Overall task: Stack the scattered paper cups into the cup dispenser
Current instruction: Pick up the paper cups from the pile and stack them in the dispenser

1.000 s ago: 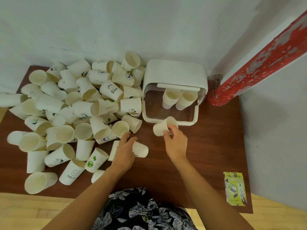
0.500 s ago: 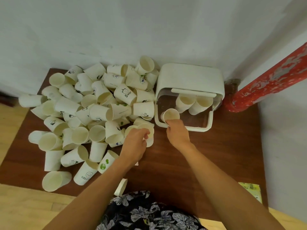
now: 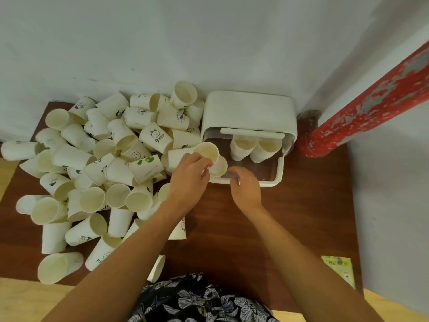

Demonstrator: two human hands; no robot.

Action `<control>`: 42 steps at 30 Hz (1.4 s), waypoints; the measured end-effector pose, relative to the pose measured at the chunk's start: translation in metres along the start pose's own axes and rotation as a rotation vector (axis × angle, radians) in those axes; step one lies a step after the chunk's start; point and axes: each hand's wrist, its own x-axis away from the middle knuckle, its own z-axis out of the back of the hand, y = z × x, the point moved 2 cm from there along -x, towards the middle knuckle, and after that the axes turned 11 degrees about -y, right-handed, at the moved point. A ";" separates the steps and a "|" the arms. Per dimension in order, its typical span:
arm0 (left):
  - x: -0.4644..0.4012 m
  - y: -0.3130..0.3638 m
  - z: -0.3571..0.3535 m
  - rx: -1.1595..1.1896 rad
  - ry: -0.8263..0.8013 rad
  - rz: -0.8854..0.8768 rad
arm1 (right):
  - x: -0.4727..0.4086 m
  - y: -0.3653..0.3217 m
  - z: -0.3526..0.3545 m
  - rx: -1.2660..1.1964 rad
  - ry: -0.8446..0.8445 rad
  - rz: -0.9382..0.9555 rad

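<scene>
— What's changed for us in the last second?
— Our right hand (image 3: pixel 246 189) has let its cup (image 3: pixel 219 167) go inside the cup dispenser (image 3: pixel 249 112); fingers loose, empty. Our left hand (image 3: pixel 188 176) now pinches a second paper cup (image 3: pixel 206 151) above it.
— So nesting comes next; the pile (image 3: pixel 97 173) on the bench (image 3: pixel 301 205) waits.

A heap of cups (image 3: pixel 97 173) covers the tabletop (image 3: pixel 301 205) left of the dispenser (image 3: pixel 248 112), which stands against the wall (image 3: pixel 209 43). Two cups (image 3: pixel 255 147) sit inside it; a pipe (image 3: pixel 371 105) stands right, a packet (image 3: pixel 339 270) at the near right corner.
</scene>
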 end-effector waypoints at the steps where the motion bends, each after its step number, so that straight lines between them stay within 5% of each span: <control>1: -0.005 0.002 -0.003 -0.008 -0.011 -0.004 | 0.003 0.004 0.003 -0.005 0.007 -0.003; 13: -0.009 -0.016 -0.030 -0.023 -0.162 0.049 | 0.031 0.018 0.005 -0.049 -0.083 -0.051; 26: 0.117 -0.094 0.029 0.091 -0.120 0.209 | 0.094 -0.041 -0.112 0.288 -0.652 0.166; 31: 0.159 -0.132 0.045 0.091 -0.120 0.259 | 0.111 -0.047 -0.150 0.367 -0.610 0.067; 36: 0.199 -0.176 0.041 -0.085 -0.412 0.395 | 0.121 -0.049 -0.164 0.197 -0.344 -0.119; 42: 0.228 -0.215 0.028 -0.190 -0.534 0.490 | 0.136 -0.054 -0.167 0.048 -0.130 -0.324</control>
